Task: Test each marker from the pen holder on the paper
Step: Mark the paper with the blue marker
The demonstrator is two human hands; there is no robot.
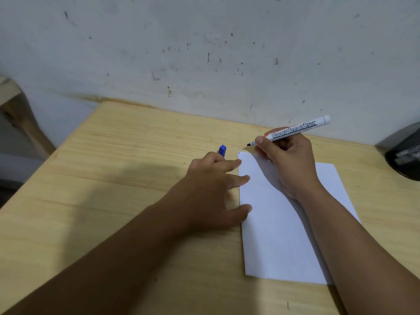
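A white sheet of paper (277,235) lies on the wooden table (118,160). My right hand (286,162) grips an uncapped white board marker (295,129), its dark tip just above the table beyond the paper's far left corner. A tiny dark mark sits at that corner. My left hand (213,189) rests on the table with fingertips spread on the paper's left edge. It also holds a blue marker cap (222,150) that sticks up behind the fingers. The black pen holder (406,153) stands at the far right edge, partly cut off.
A scuffed pale wall (204,53) rises right behind the table's far edge. A wooden chair or frame part (20,117) stands off the table's left side. The table's left edge runs diagonally toward me.
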